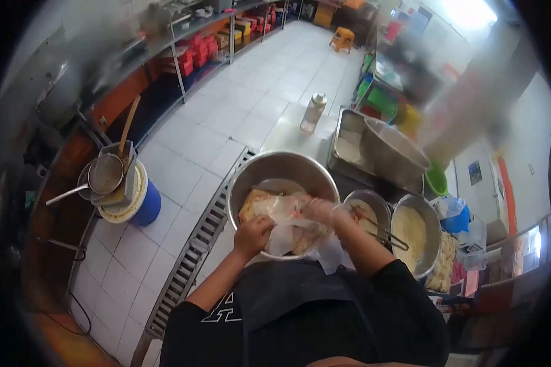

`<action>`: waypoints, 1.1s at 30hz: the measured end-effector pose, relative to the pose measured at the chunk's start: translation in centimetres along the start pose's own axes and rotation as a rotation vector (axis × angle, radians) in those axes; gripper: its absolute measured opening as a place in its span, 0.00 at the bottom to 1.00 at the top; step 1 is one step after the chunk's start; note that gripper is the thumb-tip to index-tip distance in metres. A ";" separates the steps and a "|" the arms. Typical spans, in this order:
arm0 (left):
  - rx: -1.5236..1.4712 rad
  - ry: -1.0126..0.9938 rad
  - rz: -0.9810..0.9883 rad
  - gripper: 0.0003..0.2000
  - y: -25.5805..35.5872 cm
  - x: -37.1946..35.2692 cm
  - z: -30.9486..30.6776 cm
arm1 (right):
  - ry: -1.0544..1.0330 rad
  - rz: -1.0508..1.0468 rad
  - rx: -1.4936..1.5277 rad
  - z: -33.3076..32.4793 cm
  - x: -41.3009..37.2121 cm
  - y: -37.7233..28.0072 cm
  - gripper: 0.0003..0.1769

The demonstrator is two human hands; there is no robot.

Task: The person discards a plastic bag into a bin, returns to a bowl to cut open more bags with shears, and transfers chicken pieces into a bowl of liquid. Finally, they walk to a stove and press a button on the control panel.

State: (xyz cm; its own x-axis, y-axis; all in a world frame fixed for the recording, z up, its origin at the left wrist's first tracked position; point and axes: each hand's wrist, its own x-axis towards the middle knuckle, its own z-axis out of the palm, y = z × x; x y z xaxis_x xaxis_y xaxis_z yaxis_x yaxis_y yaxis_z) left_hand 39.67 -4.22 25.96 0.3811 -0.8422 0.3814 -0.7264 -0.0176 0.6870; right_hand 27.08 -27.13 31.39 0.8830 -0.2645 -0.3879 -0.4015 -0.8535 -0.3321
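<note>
A large steel bowl point(317, 164) stands right in front of me. Inside it lie a clear plastic bag point(281, 238) and light-brown and pale pieces of food point(255, 203) that I cannot name for certain. At the bowl's near left rim, my left hand point(255, 235) is closed, pinching the edge of the bag. My right hand point(322, 211), which seems to wear a thin clear glove, reaches over the right side of the bowl beside the bag; its fingers are blurred. More clear plastic point(330, 254) hangs below the right wrist.
To the right sit a small bowl point(373, 202) with tongs point(390, 237) across it and a basin of pale powder point(413, 235). Behind are a metal tray point(347, 144), a tilted steel pot point(395, 144) and a bottle point(313, 113). A strainer point(106, 174) rests on a blue bucket point(146, 205) at left.
</note>
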 end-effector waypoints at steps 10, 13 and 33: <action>-0.042 0.035 0.074 0.04 -0.4 0.4 0.5 | 0.254 0.389 1.173 -5.2 -10.3 5.2 0.11; -0.007 0.070 0.100 0.04 0.2 0.7 0.3 | 0.446 0.390 0.883 -3.8 -12.6 6.2 0.13; -0.009 0.101 0.084 0.05 0.1 0.8 0.4 | 0.340 0.261 -0.278 -3.4 -13.8 6.3 0.14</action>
State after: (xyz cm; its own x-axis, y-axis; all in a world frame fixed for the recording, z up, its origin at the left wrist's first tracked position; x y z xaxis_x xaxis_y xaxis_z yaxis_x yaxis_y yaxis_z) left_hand 39.64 -5.10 26.10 0.3751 -0.7820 0.4978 -0.7532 0.0559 0.6554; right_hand 13.21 -30.42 37.57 0.8099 -0.5761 -0.1104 -0.5798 -0.8148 -0.0020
